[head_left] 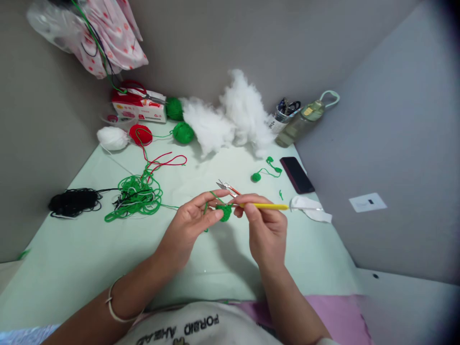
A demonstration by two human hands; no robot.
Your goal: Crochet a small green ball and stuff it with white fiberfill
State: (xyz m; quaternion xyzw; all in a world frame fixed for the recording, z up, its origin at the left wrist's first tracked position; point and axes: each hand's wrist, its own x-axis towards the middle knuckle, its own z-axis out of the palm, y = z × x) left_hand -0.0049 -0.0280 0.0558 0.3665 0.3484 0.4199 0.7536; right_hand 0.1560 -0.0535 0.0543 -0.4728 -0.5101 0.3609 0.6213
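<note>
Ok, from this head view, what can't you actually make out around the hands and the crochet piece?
- Head view: the hook tip of the yellow crochet hook is hidden by the right hand and the green crochet piece.
- The stitches on the piece are too small to read.
- The print on the red and white box is too small.
- The phone has a dark screen that shows nothing.
- The left hand covers part of the yarn strand.

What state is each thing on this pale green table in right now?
Left hand: pinching the small green crochet piece.
Right hand: gripping the yellow crochet hook, tip at the piece.
Loose green yarn: tangled heap.
Red yarn ball: wound, strand trailing.
Small thread snips: lying flat.
Dark phone: screen dark.
White stuffing: loose pile.
</note>
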